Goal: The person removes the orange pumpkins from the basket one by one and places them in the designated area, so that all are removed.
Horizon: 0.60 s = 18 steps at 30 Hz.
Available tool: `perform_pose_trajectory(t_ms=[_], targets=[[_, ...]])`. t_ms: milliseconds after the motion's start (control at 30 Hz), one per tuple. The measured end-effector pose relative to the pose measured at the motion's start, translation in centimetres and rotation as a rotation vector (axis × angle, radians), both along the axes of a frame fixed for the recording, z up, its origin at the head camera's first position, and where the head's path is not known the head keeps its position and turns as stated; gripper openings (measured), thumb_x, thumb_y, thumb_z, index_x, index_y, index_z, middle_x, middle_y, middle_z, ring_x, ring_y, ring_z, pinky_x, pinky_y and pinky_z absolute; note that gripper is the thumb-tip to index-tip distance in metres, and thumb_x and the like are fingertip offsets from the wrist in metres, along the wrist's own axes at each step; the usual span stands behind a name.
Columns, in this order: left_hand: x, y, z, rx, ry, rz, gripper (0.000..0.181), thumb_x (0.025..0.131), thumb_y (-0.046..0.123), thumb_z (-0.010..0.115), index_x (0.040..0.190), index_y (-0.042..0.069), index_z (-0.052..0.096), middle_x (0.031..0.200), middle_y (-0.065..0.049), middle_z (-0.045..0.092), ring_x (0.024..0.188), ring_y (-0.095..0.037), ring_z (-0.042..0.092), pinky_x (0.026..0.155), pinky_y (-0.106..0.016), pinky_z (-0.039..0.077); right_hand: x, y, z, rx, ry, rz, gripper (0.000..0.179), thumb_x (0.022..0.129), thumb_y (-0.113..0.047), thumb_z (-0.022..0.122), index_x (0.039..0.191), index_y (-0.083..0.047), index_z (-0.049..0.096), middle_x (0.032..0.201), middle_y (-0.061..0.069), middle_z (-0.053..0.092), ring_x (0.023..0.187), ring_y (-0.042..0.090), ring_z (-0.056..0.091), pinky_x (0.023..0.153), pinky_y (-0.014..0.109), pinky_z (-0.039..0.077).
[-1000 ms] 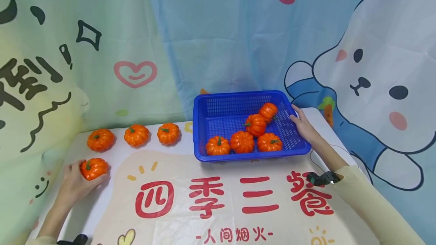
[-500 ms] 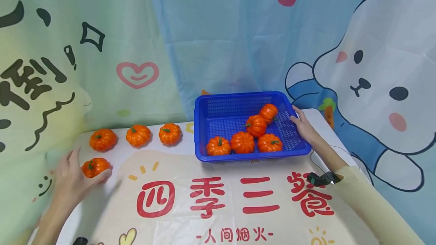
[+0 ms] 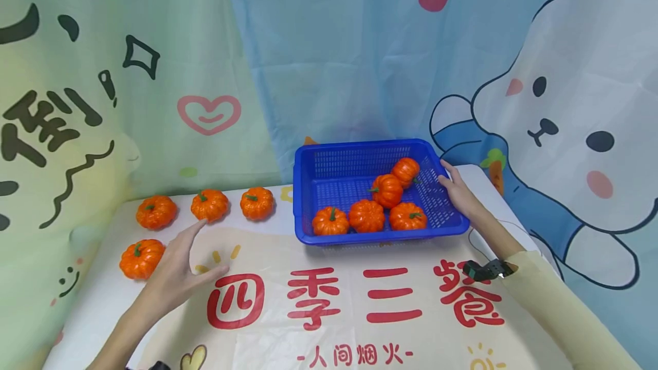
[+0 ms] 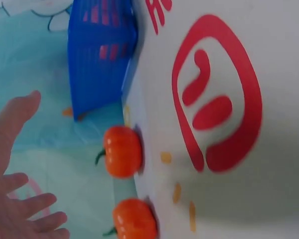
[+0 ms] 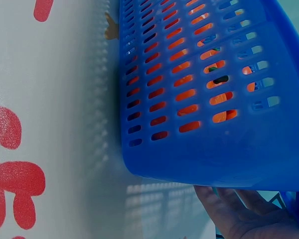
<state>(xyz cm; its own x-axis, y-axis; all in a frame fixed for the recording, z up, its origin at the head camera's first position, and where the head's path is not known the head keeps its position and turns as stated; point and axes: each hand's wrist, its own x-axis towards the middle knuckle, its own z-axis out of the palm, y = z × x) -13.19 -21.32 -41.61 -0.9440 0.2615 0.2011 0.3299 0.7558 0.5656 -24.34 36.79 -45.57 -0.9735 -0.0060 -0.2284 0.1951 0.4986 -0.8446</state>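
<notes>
Small orange pumpkins with green stems lie on the table's left part in the head view. One pumpkin [image 3: 140, 260] sits in front, left of my left hand [image 3: 175, 273]. That hand hovers empty above the cloth, thumb and fingers spread apart; the left wrist view shows its spread fingers [image 4: 37, 204] too. Behind it stand a left pumpkin [image 3: 156, 212], a middle pumpkin [image 3: 212, 210] and a right pumpkin [image 3: 257, 204]. My right hand [image 3: 460, 194] holds the right side of a blue plastic basket [image 3: 380, 237], which contains several pumpkins [image 3: 366, 216]. The right wrist view shows its fingers against the basket's outer side.
The white table [image 3: 110, 296] carries a cream cloth [image 3: 277, 261] with red printed characters. A printed curtain [image 3: 329, 73] hangs directly behind the table. A thin cable [image 3: 478, 244] lies near the right forearm.
My left hand has let go of the front-left pumpkin, which stays on the table, and has moved right, away from it. My right hand stays on the basket.
</notes>
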Motion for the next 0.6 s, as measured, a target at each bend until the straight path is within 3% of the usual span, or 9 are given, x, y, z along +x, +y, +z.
perform_pose_trajectory(t_ms=[200, 600], targets=[[-0.2, 2.4, 0.3, 0.021, -0.037, -0.082, 0.09, 0.077, 0.038, 0.082, 0.149, 0.012, 0.034, 0.148, -0.017, 0.043, 0.131, -0.039, 0.042, 0.099, -0.067, 0.04, 0.2, 0.0, 0.4, -0.002, 0.005, -0.004, 0.062, 0.106, -0.038, 0.019, 0.156, -0.02, -0.012, 0.162, 0.022, -0.008, 0.145, 0.052, 0.01, 0.114, 0.07, 0.008], [-0.3, 8.3, 0.6, 0.033, -0.082, -0.327, 0.081, 0.078, 0.039, 0.08, 0.146, 0.019, 0.04, 0.147, -0.003, 0.048, 0.134, -0.027, 0.046, 0.104, -0.054, 0.045, 0.4, -0.3, 0.5, -0.013, -0.006, 0.001, 0.06, 0.106, -0.034, 0.02, 0.156, -0.02, -0.011, 0.161, 0.024, -0.008, 0.145, 0.053, 0.01, 0.115, 0.069, 0.009]])
